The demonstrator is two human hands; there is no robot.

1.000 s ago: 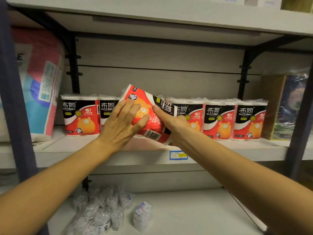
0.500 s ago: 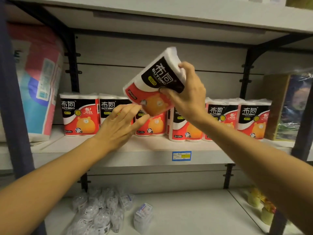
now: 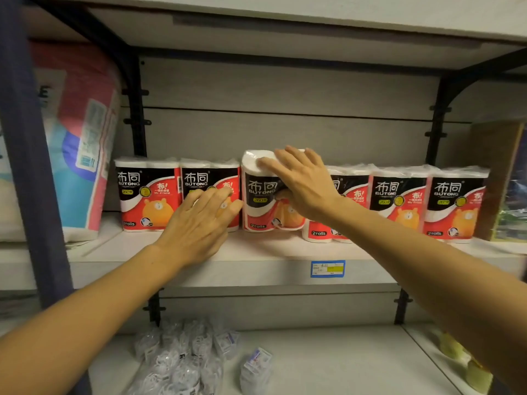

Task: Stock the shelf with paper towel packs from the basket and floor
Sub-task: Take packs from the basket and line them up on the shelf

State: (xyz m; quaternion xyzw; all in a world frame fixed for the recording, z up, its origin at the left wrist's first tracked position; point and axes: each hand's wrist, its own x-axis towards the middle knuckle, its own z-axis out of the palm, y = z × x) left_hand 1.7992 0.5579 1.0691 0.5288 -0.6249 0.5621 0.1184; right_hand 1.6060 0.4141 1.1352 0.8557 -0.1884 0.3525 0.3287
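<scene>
Grey-panelled shelving bay, black uprights, pale boards. Middle shelf (image 3: 256, 269): a row of red, black and white paper towel packs standing upright against the back, with a bare strip of board before them along the front edge. A blue and yellow price label (image 3: 327, 268) is fixed to that edge.

Item, centre: paper towel pack (image 3: 262, 195), upright, label outward, standing slightly taller and further forward than its neighbours. Right hand (image 3: 305, 186) lies over its top and upper front, fingers spread and bent over the top rim, thumb on the front face.

Item, left of centre: second pack (image 3: 209, 178), just beside the centre pack. Left hand (image 3: 199, 223) rests against its front, fingers straight and close together, fingertips near the seam between the two packs.

Item, far left of row: end pack (image 3: 145, 195), beside a large pink and blue bale (image 3: 82, 132) in the next bay.

Item, right: three more packs (image 3: 427, 201) reaching to a brown box (image 3: 493, 178) at the bay's right end.

Open height above the row to the upper shelf (image 3: 285, 12).

Lower shelf (image 3: 342, 360): small clear-wrapped packets (image 3: 182, 357) at left, yellow items (image 3: 462, 363) at far right.
</scene>
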